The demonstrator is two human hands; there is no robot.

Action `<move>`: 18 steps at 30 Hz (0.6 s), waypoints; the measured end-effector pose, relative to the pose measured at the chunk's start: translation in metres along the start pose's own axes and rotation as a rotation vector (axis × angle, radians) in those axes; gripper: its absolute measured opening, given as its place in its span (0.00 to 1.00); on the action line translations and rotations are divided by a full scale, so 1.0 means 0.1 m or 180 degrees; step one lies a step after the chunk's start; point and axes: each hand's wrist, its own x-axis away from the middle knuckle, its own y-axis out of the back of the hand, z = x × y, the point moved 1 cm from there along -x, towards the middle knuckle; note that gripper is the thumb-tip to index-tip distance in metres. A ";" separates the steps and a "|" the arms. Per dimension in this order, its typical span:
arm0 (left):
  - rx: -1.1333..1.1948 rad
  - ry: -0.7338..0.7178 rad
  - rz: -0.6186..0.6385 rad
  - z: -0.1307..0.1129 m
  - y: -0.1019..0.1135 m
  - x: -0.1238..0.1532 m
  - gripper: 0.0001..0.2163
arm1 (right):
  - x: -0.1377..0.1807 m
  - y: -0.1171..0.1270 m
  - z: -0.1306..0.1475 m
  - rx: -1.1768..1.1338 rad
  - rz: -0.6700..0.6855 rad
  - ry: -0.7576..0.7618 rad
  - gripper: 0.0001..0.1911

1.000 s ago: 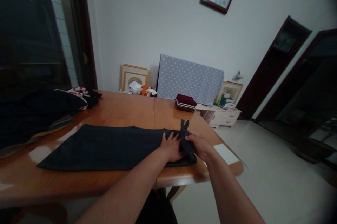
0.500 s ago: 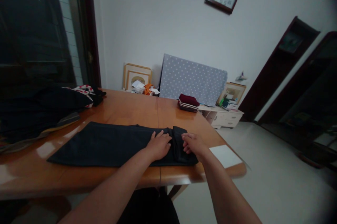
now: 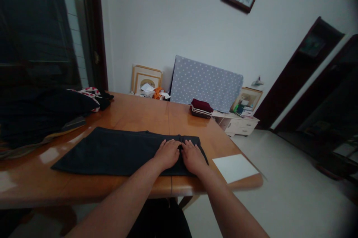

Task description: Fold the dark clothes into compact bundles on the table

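A long dark garment (image 3: 112,151) lies folded flat along the front of the wooden table (image 3: 145,113). My left hand (image 3: 167,153) and my right hand (image 3: 192,156) rest side by side on its right end, palms down, fingers stretched out flat on the cloth. Neither hand grips anything. The right end of the garment lies smooth beneath the hands.
A pile of dark and red-spotted clothes (image 3: 47,113) covers the table's left side. A small folded stack with a maroon top (image 3: 200,107) sits at the far edge. A white sheet (image 3: 234,167) lies at the right corner. Beyond are a dotted panel (image 3: 205,83) and a low cabinet (image 3: 240,124).
One second ago my right hand held the garment's end raised. That end has since been laid flat, and both hands now press down on it close together.
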 end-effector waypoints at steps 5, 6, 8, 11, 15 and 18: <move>-0.0016 -0.0031 0.0011 -0.03 0.02 0.01 0.20 | 0.06 -0.09 0.05 0.0000 0.0114 -0.0027 0.27; -0.0015 -0.0038 0.0010 -0.03 0.03 0.01 0.20 | 0.05 -0.08 0.04 -0.0075 0.0084 -0.0019 0.26; 0.0006 -0.0040 0.0010 -0.03 0.04 0.02 0.20 | 0.02 -0.03 -0.01 -0.0390 -0.0072 0.0015 0.25; 0.0063 -0.0030 0.0014 -0.02 0.08 0.02 0.19 | 0.01 0.15 -0.18 -0.1078 -0.0693 -0.0180 0.22; 0.0098 0.0105 -0.0063 -0.03 0.15 0.04 0.19 | 0.12 0.44 -0.53 -0.0999 -0.1307 -0.1083 0.18; 0.0089 0.0082 -0.0145 -0.08 0.20 0.14 0.19 | 0.25 0.48 -0.73 -0.0939 -0.0886 -0.1429 0.18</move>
